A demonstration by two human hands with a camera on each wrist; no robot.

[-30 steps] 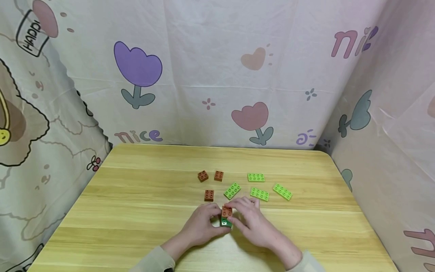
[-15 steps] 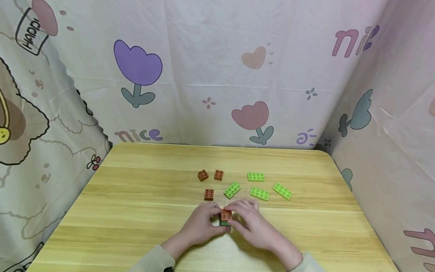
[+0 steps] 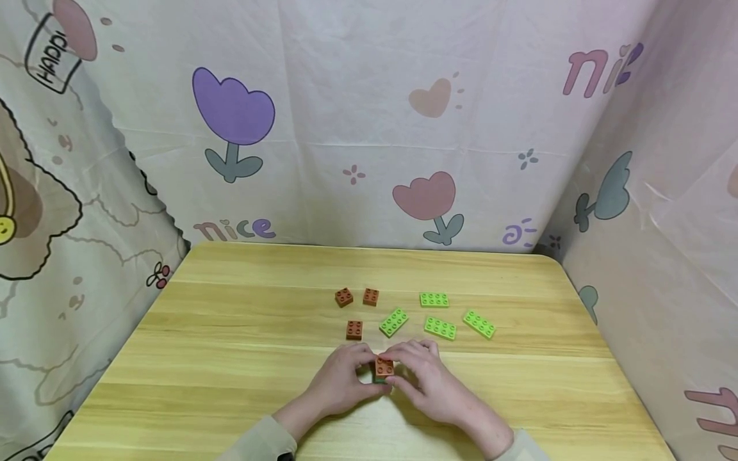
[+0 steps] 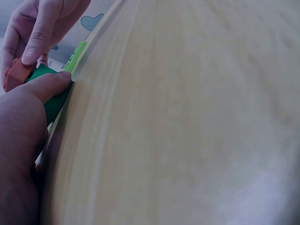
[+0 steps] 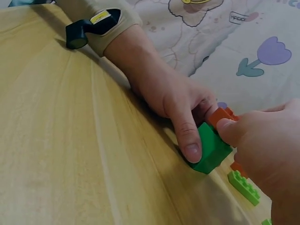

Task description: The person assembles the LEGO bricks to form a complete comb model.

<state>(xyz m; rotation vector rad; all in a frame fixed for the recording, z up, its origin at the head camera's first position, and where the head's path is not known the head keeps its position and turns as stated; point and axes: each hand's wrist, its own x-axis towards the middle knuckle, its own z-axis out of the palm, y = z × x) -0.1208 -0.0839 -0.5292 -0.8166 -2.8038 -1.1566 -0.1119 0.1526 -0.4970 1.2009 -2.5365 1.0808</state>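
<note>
A dark green block (image 5: 208, 152) stands on the table near its front middle. My left hand (image 3: 339, 383) grips it low down, with the thumb (image 4: 54, 85) along the near side. On top of it is a reddish-brown studded brick (image 3: 384, 367), which my right hand (image 3: 431, 386) pinches between thumb and fingers. From the head view the brown brick covers nearly all of the green block. In the right wrist view the two touch, but whether the brick is fully pressed down I cannot tell. Fingers hide the far sides of both.
Beyond the hands lie three loose brown bricks, the nearest brown brick (image 3: 354, 330) left of centre. Several lime-green flat bricks lie to the right, including one lime brick (image 3: 394, 323) just past the fingertips. A printed cloth (image 3: 346, 115) hangs behind the wooden table (image 3: 230, 346).
The right hand has brought the brown brick slightly toward me and over the green block, covering the stud that showed before. The left hand and the loose bricks have stayed put.
</note>
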